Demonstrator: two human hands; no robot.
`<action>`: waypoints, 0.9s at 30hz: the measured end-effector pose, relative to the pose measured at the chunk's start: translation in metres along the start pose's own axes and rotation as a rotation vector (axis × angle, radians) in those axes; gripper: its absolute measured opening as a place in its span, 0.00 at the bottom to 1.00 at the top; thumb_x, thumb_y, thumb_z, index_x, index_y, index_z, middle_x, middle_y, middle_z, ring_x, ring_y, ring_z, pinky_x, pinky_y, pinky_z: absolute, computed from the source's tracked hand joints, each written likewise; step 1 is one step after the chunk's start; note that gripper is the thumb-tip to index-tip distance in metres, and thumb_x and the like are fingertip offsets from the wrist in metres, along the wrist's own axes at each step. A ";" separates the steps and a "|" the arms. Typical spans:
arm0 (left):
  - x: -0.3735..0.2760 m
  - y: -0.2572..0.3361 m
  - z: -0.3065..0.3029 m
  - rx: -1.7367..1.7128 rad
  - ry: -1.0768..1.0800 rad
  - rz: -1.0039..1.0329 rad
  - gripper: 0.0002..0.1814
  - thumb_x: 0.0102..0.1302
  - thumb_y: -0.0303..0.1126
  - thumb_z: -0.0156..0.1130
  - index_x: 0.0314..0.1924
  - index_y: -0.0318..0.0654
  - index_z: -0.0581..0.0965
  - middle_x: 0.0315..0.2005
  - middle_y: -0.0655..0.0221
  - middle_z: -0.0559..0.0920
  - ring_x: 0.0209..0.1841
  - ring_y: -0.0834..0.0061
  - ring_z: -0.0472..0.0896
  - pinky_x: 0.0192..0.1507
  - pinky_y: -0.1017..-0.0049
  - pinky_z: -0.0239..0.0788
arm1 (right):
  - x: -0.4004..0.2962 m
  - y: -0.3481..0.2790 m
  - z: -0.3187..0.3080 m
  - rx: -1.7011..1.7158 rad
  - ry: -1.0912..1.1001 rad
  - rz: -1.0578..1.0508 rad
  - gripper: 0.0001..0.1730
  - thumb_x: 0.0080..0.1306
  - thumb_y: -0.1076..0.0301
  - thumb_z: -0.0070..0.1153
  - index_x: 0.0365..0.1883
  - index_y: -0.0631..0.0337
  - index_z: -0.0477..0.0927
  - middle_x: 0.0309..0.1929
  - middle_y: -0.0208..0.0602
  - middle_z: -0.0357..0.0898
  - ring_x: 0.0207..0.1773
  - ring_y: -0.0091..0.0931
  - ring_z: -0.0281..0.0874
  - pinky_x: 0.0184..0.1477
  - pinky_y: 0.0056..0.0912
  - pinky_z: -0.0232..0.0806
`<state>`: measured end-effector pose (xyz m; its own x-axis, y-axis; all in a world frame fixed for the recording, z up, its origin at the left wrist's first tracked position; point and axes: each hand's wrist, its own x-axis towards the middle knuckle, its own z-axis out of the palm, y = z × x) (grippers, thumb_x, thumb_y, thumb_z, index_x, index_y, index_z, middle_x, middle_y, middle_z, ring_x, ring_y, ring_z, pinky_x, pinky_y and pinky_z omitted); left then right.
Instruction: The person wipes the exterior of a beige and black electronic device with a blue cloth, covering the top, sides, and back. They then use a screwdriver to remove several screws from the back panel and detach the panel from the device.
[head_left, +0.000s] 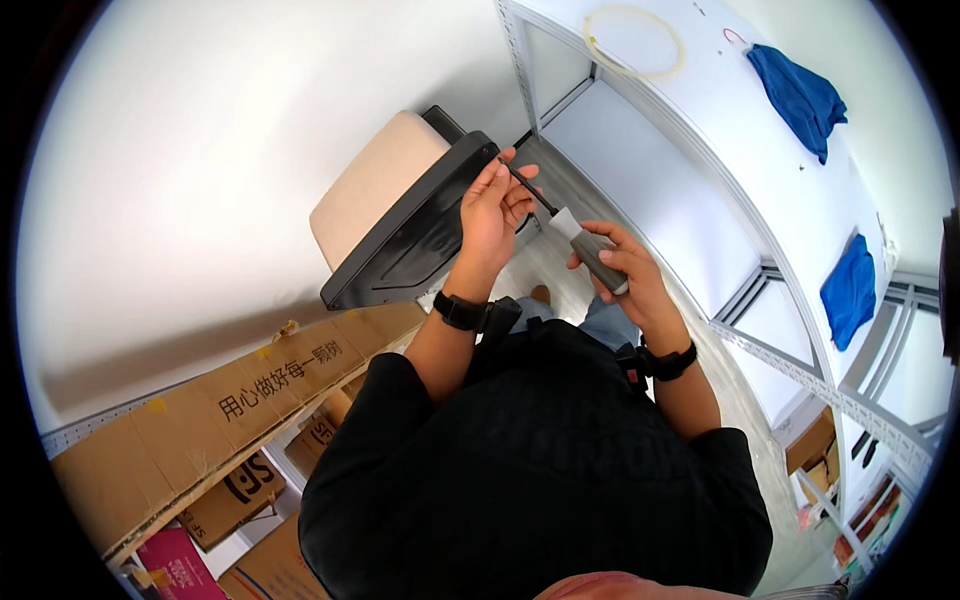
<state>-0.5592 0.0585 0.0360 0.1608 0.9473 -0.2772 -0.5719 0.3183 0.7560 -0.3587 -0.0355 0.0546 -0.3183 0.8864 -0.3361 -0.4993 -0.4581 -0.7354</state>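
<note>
My right hand (626, 266) is wrapped around the grey handle of a screwdriver (592, 251), whose dark shaft slants up and left. At the tip of that shaft, my left hand (495, 199) pinches with thumb and index finger while its other fingers are loosely curled. Whether a small screw sits at the tip cannot be told. Just left of this hand is a black plastic shell (420, 225) with a beige padded cushion (382, 180), resembling part of a chair. The shell's upper corner lies close to my left fingertips.
A long cardboard strip (225, 420) bearing writing runs along the left, above cardboard boxes (240, 495) and a magenta box (180, 562). White metal shelving (660, 150) on the right carries blue cloths (799, 97) and a yellowish ring-shaped coil (637, 41). Grey flooring (574, 180) shows between.
</note>
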 end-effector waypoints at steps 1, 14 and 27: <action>0.000 0.001 -0.003 0.008 0.002 0.003 0.19 0.77 0.35 0.45 0.62 0.35 0.69 0.43 0.61 0.84 0.37 0.74 0.83 0.35 0.79 0.77 | 0.001 0.005 0.007 0.015 0.018 -0.003 0.27 0.65 0.66 0.45 0.62 0.64 0.67 0.40 0.46 0.81 0.20 0.18 0.65 0.22 0.18 0.60; 0.007 0.002 -0.009 0.017 0.029 0.027 0.14 0.76 0.34 0.48 0.56 0.40 0.74 0.40 0.67 0.83 0.35 0.81 0.80 0.37 0.80 0.74 | 0.009 0.019 0.030 0.116 0.075 -0.045 0.26 0.66 0.66 0.45 0.62 0.66 0.66 0.40 0.47 0.80 0.22 0.19 0.66 0.23 0.20 0.60; 0.008 0.003 -0.004 -0.033 0.078 0.040 0.12 0.75 0.33 0.49 0.53 0.40 0.75 0.39 0.68 0.84 0.33 0.83 0.80 0.34 0.82 0.74 | 0.015 0.013 0.024 0.144 0.026 -0.025 0.25 0.67 0.67 0.44 0.62 0.65 0.67 0.40 0.46 0.81 0.22 0.19 0.66 0.24 0.20 0.61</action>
<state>-0.5627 0.0663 0.0334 0.0754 0.9530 -0.2933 -0.6027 0.2779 0.7480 -0.3897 -0.0303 0.0543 -0.2842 0.8982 -0.3354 -0.6177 -0.4391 -0.6524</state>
